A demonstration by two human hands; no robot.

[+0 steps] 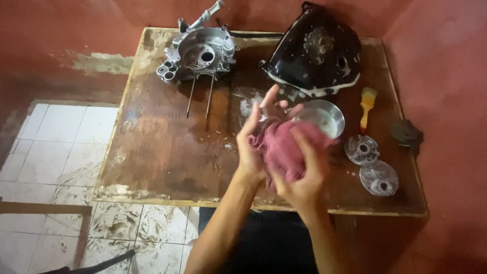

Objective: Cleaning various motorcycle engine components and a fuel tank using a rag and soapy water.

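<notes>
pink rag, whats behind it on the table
Behind the pink rag, held in both hands, a round metal bowl shows its far rim and pale inside. Its near left edge is covered by the rag and the fingers.

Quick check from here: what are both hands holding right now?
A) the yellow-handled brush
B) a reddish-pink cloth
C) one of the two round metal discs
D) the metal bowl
B: the left hand and right hand are wrapped around the reddish-pink cloth, while the brush, bowl and discs lie untouched on the table.
</notes>
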